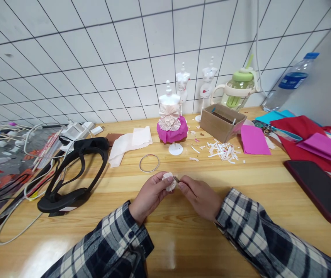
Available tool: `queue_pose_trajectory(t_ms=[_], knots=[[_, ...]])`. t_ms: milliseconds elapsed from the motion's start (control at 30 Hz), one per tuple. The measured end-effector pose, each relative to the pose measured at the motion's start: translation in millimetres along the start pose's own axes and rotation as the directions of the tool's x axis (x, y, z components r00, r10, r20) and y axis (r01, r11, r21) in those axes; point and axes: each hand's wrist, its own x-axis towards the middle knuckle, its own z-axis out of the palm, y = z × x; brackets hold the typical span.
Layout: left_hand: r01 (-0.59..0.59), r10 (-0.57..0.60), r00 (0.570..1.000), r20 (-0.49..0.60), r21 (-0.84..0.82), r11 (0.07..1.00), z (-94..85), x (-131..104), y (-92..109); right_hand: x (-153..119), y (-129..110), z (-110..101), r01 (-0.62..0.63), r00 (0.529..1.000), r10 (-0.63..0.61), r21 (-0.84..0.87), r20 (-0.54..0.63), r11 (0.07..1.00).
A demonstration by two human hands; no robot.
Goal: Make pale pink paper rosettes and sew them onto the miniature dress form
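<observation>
My left hand (153, 193) is closed, pinching a small cream pleated paper rosette (169, 183) between thumb and fingers. Close on its right, my right hand (198, 196) grips a thin dark tool (176, 179) whose tip meets the rosette's edge; the fist hides most of it, so its kind is unclear. Beyond both hands stands a small white mannequin (169, 99) on a round base, dressed in cream pleated paper fans (169, 119) and a puffed magenta paper skirt (172, 133). A thin metal ring (149, 171) lies on the table just past my left hand.
Cream paper strips (130, 144) lie left of the mannequin. To its right are paper scraps (224, 151), a cardboard box (221, 123) and magenta paper (255, 139). A black headset frame (95, 173) and cables lie left, a phone (318, 189) right. Two more mannequins (208, 79) stand behind.
</observation>
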Motion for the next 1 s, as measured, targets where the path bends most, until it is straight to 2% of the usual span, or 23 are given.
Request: queue_pose_trajectory(t_ms=[233, 1000], knots=[[-0.001, 0.001, 1.000, -0.019, 0.001, 1.000, 0.2, -0.6, 0.8, 0.3, 0.9, -5.8, 0.029, 1.000, -0.029, 0.009, 0.009, 1.000], [-0.018, 0.018, 1.000, 0.001, 0.049, 0.999, 3.3, -0.5, -2.1, -1.2, 0.1, -2.3, 0.006, 1.000, -0.007, 0.034, 0.019, 0.999]])
